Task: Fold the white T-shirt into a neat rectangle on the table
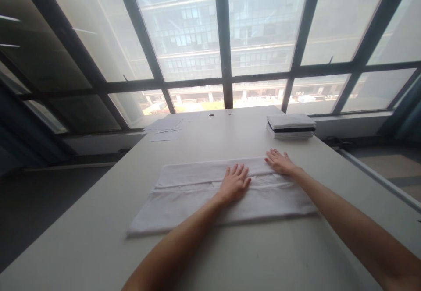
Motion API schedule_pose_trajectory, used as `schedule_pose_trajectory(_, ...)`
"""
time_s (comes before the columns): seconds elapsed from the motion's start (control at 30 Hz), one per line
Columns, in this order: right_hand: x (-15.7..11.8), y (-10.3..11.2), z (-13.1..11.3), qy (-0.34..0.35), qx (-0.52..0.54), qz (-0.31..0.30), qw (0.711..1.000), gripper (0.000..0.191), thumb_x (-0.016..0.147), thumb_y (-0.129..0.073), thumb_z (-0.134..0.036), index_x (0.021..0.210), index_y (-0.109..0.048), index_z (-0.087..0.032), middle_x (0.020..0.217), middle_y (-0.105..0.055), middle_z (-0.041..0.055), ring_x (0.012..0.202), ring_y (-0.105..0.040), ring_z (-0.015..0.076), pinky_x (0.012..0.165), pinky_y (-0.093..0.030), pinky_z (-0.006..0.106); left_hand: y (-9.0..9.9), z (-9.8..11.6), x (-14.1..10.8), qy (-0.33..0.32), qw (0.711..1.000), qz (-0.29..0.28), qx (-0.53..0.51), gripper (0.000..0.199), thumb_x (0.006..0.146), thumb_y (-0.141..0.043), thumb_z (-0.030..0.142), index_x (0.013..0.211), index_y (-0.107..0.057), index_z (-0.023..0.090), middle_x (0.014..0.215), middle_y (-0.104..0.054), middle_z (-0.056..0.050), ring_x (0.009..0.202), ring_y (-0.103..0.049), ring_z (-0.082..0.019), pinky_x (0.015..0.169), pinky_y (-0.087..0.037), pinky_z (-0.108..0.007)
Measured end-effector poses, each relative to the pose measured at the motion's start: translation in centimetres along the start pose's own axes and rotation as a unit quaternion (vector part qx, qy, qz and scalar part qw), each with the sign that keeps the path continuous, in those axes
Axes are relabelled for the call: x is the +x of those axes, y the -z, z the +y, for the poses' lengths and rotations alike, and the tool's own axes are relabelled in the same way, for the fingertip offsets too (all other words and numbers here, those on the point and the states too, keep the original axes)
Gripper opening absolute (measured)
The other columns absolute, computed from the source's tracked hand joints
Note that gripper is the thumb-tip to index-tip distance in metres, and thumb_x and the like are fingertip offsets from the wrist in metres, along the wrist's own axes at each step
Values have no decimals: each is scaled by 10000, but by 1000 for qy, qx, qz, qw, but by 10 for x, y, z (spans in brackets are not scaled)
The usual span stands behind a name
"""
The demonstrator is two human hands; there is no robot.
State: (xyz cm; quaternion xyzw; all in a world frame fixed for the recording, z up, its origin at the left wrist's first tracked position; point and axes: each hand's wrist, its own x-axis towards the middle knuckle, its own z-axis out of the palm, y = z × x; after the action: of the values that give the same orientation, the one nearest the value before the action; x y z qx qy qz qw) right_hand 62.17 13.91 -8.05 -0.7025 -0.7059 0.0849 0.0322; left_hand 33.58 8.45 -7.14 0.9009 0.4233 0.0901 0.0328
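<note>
A white cloth (pixel 184 207) lies folded into a long rectangle across the table, its two long edges meeting near a lengthwise seam. My left hand (pixel 234 183) rests flat on the middle of it, fingers spread. Toward the right end of the cloth, my right hand (pixel 279 161) lies palm down near the far edge, its fingers stretched out. Small wrinkles show in the cloth between the hands. The part of the cloth under my palms and forearms is hidden.
On the white table (pixel 210 144), a stack of folded cloths (pixel 290 126), white with one dark layer, stands at the back right. Several sheets of paper (pixel 164 126) lie at the back left. Large windows (pixel 226 41) rise behind the table's far end.
</note>
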Motion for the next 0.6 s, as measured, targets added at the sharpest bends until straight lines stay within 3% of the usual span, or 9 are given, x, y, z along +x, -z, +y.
schedule_pose_trajectory(0.13, -10, 11, 34, -60, 10, 9, 998, 641, 1042, -165, -500, 1585, -293, -185, 1674, -197, 141, 1548, -142, 282, 1191, -125, 643, 0, 1, 2, 2, 1000, -10, -8, 586, 1068, -242, 511, 1560, -366, 216, 1647, -296, -90, 1524, -225, -318, 1211, -201, -585)
schedule_pose_trajectory(0.23, -17, 20, 41, -101, 16, 50, 994, 665, 1047, -64, -453, 1590, -269, -128, 1670, -179, 186, 1547, -140, 302, 1176, -181, 651, 2, 1, 2, 4, 1000, -14, -8, 582, 1070, -243, 501, 1560, -367, 213, 1646, -294, -98, 1525, -224, -316, 1213, -197, -583)
schedule_pose_trajectory(0.33, -23, 24, 25, -92, 17, 92, 991, 661, 1049, -38, -415, 1590, -262, -110, 1676, -159, 177, 1551, -123, 283, 1190, -193, 613, 6, 3, 1, -1, 1000, -15, -6, 575, 1075, -230, 485, 1556, -372, 205, 1643, -301, -105, 1524, -229, -312, 1213, -200, -575)
schedule_pose_trajectory(0.43, -32, 18, -4, -29, 11, 109, 994, 594, 1059, -145, -417, 1579, -317, -186, 1679, -199, 96, 1552, -128, 223, 1224, -157, 530, 8, 4, 0, 0, 1000, -13, -4, 563, 1079, -225, 474, 1550, -379, 206, 1639, -312, -105, 1522, -235, -309, 1213, -205, -563)
schedule_pose_trajectory(0.6, -45, 0, -35, 43, -15, 72, 996, 584, 1056, -238, -434, 1559, -362, -166, 1656, -254, 129, 1537, -194, 257, 1220, -129, 551, 7, 4, 1, -1, 1000, -6, -4, 539, 1084, -226, 455, 1537, -399, 220, 1635, -325, -98, 1518, -246, -312, 1205, -223, -567)
